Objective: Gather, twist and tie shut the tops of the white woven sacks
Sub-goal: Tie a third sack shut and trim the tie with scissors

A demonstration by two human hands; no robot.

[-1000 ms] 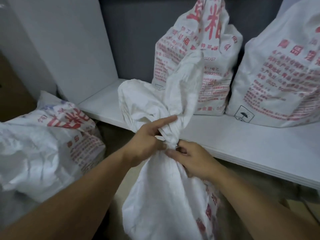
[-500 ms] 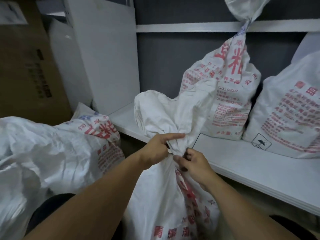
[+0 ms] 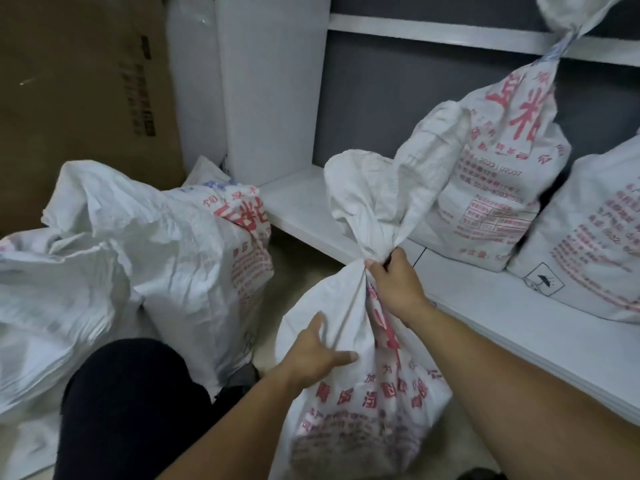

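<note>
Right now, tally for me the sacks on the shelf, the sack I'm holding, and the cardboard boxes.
Sacks on the white shelf: 2 (tied sack, sack beside it)
Held sack, neck gripped by the right hand: 1
Cardboard box: 1
Total: 4
Floor heap at left: left out, cannot separate it.

Four white woven sacks with red print [image 3: 363, 403] [image 3: 194, 271] [image 3: 502, 188] [image 3: 588, 244], possibly a fifth at far left. Two bare hands [image 3: 311, 355] [image 3: 394, 282]. One brown cardboard box [image 3: 76, 98].

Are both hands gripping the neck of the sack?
No, the right hand grips the sack at its neck; the left hand lies spread on its side.
</note>
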